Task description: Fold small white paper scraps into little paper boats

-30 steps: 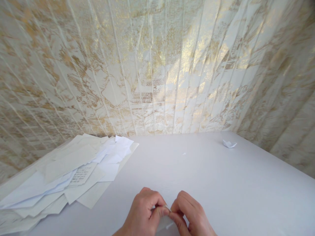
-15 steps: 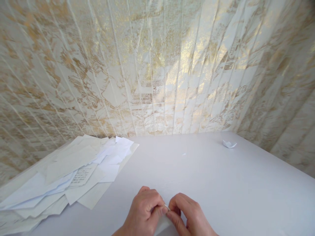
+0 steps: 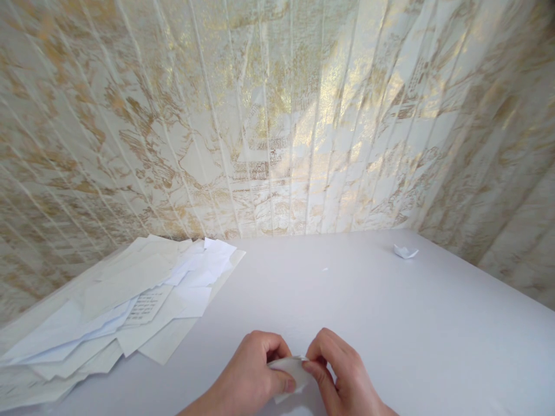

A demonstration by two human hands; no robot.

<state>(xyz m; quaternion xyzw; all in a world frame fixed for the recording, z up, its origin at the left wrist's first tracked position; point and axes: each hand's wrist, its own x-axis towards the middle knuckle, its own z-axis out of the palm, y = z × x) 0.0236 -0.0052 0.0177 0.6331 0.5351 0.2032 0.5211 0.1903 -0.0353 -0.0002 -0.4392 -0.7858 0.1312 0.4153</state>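
Note:
A small piece of folded white paper (image 3: 289, 365) is held up between both hands at the bottom middle of the head view, just above the white table (image 3: 373, 323). My left hand (image 3: 255, 372) grips its left side, thumb across the near face and the other fingers behind. At the paper's upper right corner, my right hand (image 3: 340, 370) pinches the edge between thumb and forefinger. The lower part of the paper hangs below my left thumb.
A spread pile of loose paper sheets (image 3: 125, 277), one with printed text, lies on the left. A small folded paper boat (image 3: 405, 251) sits at the far right, and a tiny paper scrap (image 3: 325, 269) near the back. Behind stands a patterned wall (image 3: 269, 115).
My left thumb has shifted down onto the paper's face, so more of the paper shows. My right hand has moved slightly right and up, still pinching the edge.

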